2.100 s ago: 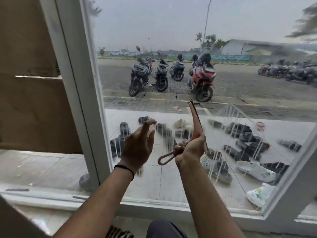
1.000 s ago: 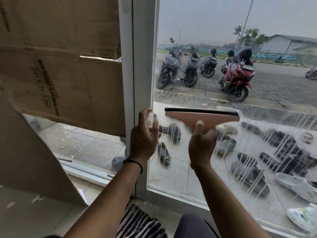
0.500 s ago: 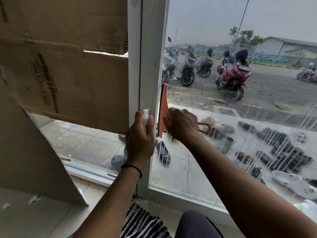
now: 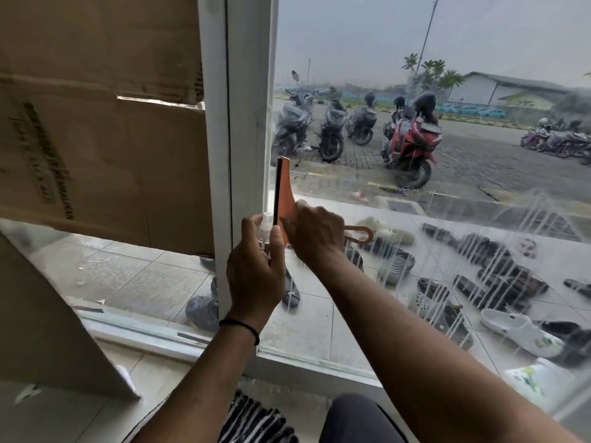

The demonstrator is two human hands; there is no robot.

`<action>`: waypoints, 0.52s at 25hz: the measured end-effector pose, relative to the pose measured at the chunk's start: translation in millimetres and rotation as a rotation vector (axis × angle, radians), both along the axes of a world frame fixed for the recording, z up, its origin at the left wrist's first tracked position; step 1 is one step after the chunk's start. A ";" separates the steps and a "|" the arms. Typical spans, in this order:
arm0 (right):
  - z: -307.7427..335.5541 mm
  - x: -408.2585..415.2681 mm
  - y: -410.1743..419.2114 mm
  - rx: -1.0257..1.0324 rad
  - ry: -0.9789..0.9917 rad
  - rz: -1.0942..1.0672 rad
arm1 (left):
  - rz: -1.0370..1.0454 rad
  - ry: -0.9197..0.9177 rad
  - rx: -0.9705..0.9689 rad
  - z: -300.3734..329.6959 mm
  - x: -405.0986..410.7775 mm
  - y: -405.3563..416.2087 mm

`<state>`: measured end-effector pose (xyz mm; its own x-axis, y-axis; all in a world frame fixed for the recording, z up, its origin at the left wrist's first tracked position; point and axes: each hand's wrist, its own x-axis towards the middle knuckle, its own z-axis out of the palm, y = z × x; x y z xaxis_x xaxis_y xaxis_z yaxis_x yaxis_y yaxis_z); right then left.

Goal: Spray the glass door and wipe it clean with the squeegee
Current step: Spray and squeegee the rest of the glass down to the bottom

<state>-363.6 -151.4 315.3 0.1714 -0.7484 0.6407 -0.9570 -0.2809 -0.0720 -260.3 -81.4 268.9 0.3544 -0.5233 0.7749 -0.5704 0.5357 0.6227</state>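
Note:
The glass door [image 4: 447, 193] fills the right of the view, with wet white streaks across its lower half. My right hand [image 4: 311, 235] grips an orange squeegee [image 4: 284, 193] with a black rubber blade. The blade stands vertical against the glass, right beside the white door frame [image 4: 246, 123]. The looped handle sticks out to the right of my hand. My left hand [image 4: 256, 270], with a black band on the wrist, holds a small clear spray bottle [image 4: 264, 227] just left of the blade, in front of the frame.
Brown cardboard [image 4: 102, 129] covers the pane to the left of the frame. A white board [image 4: 41, 314] leans at the lower left. A striped mat [image 4: 256, 423] lies on the floor below. Outside are several shoes and parked motorbikes.
My right hand turned the squeegee from horizontal to vertical and carried it left to the frame's edge. The view swung left. My left hand stays at the frame with the bottle.

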 end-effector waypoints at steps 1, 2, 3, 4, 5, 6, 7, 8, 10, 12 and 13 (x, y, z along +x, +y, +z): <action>-0.8 -8.8 0.7 -0.009 0.003 -0.012 | 0.010 -0.010 0.003 1.5 -4.2 -0.2; -1.6 -20.1 1.4 -0.018 0.005 -0.024 | 0.017 -0.017 0.003 3.3 -9.9 -0.8; -2.7 -31.9 2.4 -0.025 0.003 -0.032 | 0.019 -0.020 0.004 5.0 -16.9 -1.1; -3.8 -44.3 3.1 -0.036 -0.002 -0.041 | 0.019 -0.019 0.010 7.1 -25.0 -1.6; -4.1 -56.2 4.4 -0.052 -0.008 -0.054 | 0.026 -0.021 0.020 8.8 -33.6 -2.1; -4.2 -68.3 6.3 -0.073 -0.014 -0.072 | 0.034 -0.027 0.034 10.1 -43.5 -2.8; -3.6 -78.9 8.5 -0.088 -0.021 -0.090 | 0.035 -0.038 0.051 10.9 -52.5 -4.0; -3.0 -90.8 11.2 -0.092 -0.027 -0.106 | 0.024 -0.054 0.066 12.1 -63.3 -5.0; -0.7 -114.3 15.9 -0.091 -0.038 -0.133 | -0.009 -0.094 0.061 14.9 -84.4 -7.0; 1.9 -139.8 21.1 -0.108 -0.053 -0.148 | -0.039 -0.116 0.032 19.2 -105.2 -9.7; 3.4 -154.0 24.3 -0.126 -0.065 -0.154 | -0.046 -0.116 0.021 22.5 -117.0 -10.7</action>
